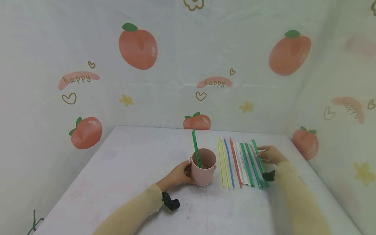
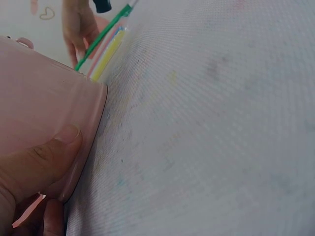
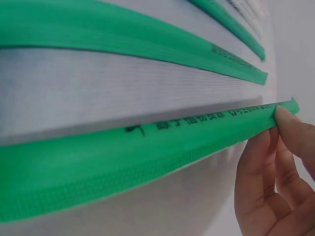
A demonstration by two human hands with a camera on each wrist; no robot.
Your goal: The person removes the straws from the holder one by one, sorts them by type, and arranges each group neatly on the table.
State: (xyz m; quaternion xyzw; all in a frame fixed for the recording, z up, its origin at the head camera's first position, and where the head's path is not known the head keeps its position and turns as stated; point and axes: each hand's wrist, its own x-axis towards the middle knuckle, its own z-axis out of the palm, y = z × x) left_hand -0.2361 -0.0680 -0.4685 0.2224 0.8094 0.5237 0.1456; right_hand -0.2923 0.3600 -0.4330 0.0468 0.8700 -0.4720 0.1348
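My left hand [image 1: 178,175] grips the side of a small pink bucket [image 1: 202,176] that stands upright on the table. In the left wrist view my thumb presses on the bucket's wall [image 2: 34,108] near its base. One green wrapped straw [image 1: 195,147] leans inside the bucket and sticks out above the rim. Over on the right, my right hand [image 1: 272,154] pinches the upper end of another green wrapped straw, the rightmost of the row. Dark printing runs along this pinched straw [image 3: 147,157] in the right wrist view, and its far end is between thumb and fingers.
Between bucket and right hand lie more straws side by side: yellow [image 1: 221,163], blue [image 1: 229,163], red [image 1: 236,163], white [image 1: 241,163] and green [image 1: 247,164]. A patterned curtain [image 1: 164,91] hangs behind the white table [image 1: 129,153].
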